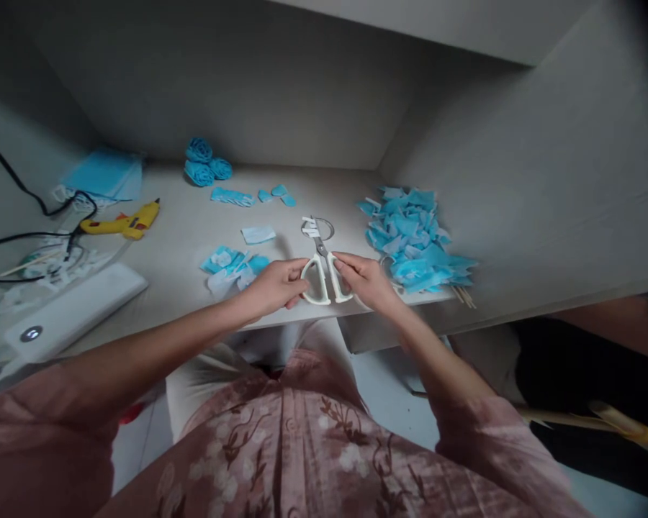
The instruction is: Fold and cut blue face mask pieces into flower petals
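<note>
A pair of scissors (321,249) with white handles is held between my two hands at the table's front, blades pointing away from me. My left hand (281,282) is closed on the left handle loop. On the right loop, my right hand (368,279) has its fingers closed. Just past the blades lies a thin round ring (327,229) with small white pieces beside it. A pale blue-white rectangle of fabric (258,234) rests to the left of the blades. Close to my left hand is a small heap of blue and white scraps (230,270).
A large pile of blue fabric pieces (407,234) is at right, with thin wooden sticks (464,296) under it. Blue rolled rosettes (199,173), a crinkled strip (232,197) and cut petals (279,191) lie behind. Leftward are a yellow glue gun (132,221), flat blue masks (105,175) and a white device (81,309).
</note>
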### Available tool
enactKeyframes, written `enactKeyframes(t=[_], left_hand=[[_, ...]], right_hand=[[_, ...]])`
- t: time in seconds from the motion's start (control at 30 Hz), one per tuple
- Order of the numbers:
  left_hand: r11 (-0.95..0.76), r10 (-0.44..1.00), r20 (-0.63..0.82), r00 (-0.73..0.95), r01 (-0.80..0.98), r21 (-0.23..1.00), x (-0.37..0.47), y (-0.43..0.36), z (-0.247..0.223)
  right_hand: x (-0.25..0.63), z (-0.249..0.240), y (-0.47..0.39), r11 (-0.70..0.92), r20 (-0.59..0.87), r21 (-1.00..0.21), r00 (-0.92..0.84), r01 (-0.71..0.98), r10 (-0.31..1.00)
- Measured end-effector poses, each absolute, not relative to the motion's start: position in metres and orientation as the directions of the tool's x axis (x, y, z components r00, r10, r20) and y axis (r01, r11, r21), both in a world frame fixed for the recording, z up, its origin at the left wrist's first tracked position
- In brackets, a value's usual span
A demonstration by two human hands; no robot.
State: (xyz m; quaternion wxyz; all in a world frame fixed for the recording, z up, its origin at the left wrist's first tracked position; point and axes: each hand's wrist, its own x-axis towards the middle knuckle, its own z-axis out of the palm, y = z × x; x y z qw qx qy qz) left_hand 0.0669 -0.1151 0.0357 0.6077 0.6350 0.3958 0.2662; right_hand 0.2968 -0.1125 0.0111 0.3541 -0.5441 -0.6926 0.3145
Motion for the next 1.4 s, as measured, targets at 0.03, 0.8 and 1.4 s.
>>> enactKeyframes(t=[0.03, 0.8, 1.4], left_hand=[[0.063, 0.827, -0.154, 0.541, 0.182, 0.981, 0.065, -0.114, 0.038], [-0.582, 0.758, 0.037, 0.652, 0.649, 0.49, 0.026, -0.074, 0.039], [-0.599, 0.746, 0.052, 0.664, 0.635, 0.487, 0.003, -0.08, 0.083]], right_hand=[[0.299, 0.015, -0.113, 0.206, 0.144, -0.825, -0.156, 0.527, 0.977], [0.34, -0.015, 0.006, 0.221, 0.0, -0.653, -0.292, 0.724, 0.956], [0.296, 0.006, 0.032, 0.02, 0.244, -0.238, 0.04, 0.971, 0.969]])
